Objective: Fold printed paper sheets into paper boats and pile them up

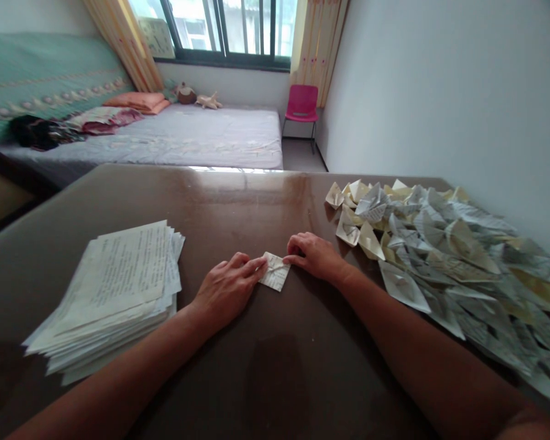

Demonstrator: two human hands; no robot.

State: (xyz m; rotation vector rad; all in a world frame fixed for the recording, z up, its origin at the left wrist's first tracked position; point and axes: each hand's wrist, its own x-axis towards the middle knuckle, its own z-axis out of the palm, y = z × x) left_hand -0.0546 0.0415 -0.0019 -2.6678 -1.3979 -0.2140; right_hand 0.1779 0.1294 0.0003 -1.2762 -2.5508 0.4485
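We have a small folded square (275, 276) of printed paper flat on the brown surface (238, 208), well in from the far edge and about midway between the left and right edges. Our left hand (229, 287) reaches it from the left: the fingers lie close together, their tips on the square's left side. Our right hand (315, 256) is at the opposite side, fingers curled in and narrow, the thumb tip at the right corner — whether either hand truly pinches the paper, we cannot tell.

Toward the left edge of the surface we see a stack (123, 269) of printed sheets, loosely squared, with some corners jutting out. It sits beside our left forearm. Along the right edge, from near the far right corner down past our right forearm, spreads a heap of folded paper boats (458, 244) — white and yellowish, many printed, overlapping one another.

Beyond the far edge we see a bed (238, 131) with a pale sheet, and to its right a pink chair (302, 104) near the wall (431, 85).
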